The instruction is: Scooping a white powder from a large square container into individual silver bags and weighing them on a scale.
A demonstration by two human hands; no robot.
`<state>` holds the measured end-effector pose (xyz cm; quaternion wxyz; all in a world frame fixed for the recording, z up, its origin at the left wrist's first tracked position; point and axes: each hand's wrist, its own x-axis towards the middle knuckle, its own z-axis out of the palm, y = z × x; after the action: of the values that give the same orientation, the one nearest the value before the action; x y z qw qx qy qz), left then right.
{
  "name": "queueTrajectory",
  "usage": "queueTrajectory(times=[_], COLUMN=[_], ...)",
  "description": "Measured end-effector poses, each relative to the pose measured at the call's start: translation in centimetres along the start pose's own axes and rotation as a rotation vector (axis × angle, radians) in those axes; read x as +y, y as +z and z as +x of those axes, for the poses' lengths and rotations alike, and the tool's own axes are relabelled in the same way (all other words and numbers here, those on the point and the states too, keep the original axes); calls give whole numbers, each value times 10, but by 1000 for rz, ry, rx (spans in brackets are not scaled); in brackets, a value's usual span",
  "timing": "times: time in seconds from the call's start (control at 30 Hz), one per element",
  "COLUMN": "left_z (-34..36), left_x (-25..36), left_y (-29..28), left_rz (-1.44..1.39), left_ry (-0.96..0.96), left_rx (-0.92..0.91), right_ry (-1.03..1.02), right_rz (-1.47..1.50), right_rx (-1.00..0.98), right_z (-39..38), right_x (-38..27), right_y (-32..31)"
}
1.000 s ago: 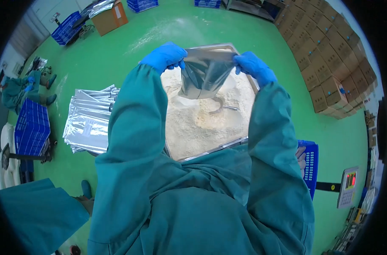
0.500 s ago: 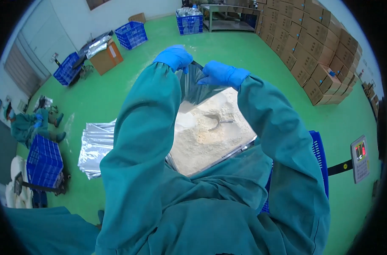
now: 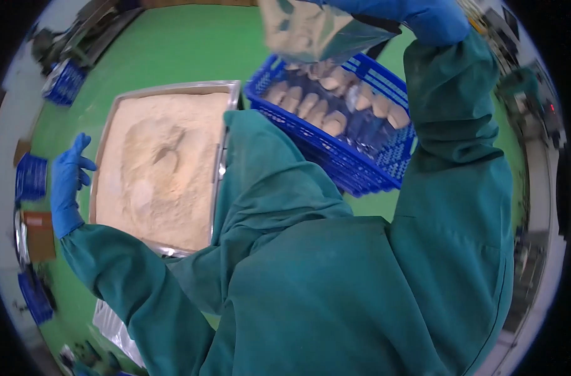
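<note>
My right hand [image 3: 436,19], gloved in blue, is closed on the top edge of a shiny plastic pouch [image 3: 320,28] at the upper edge of the view. The pouch hangs over the far side of a blue crate [image 3: 335,147] that holds several pale, filled-looking pouches [image 3: 310,109]. My left hand [image 3: 69,182], also in a blue glove, is empty, its fingers apart and partly bent. It is beside the left rim of a metal tray [image 3: 235,100] full of cream-coloured powder [image 3: 191,213]. A metal scoop [image 3: 166,156] lies partly sunk in the powder.
Flat silver bags [image 3: 116,329] lie below the tray, partly behind my left sleeve. More blue crates [image 3: 31,177] and a cardboard box [image 3: 39,235] stand along the left. Equipment lines the right wall [image 3: 536,194]. Green floor [image 3: 191,47] shows beyond the tray.
My view has turned to the right, bringing the crate of pouches in. My left hand has let go of the pouch and moved left of the tray. The right hand carries the pouch over the crate.
</note>
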<state>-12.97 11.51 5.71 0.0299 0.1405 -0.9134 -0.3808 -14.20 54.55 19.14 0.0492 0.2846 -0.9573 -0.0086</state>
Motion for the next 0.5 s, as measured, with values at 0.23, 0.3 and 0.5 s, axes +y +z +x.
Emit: queueTrajectory(times=[0.23, 0.3, 0.5], left_z=[38, 50, 53], left_x=[-9, -22, -69], left_y=[69, 66, 68], left_rz=[-112, -170, -216], left_ry=[81, 105, -69], left_rx=[54, 226, 233], right_ry=[506, 500, 778], right_rz=[-103, -30, 287], right_rx=[-68, -211, -217], right_z=[-85, -116, -156], right_x=[150, 179, 169], right_y=[178, 229, 416])
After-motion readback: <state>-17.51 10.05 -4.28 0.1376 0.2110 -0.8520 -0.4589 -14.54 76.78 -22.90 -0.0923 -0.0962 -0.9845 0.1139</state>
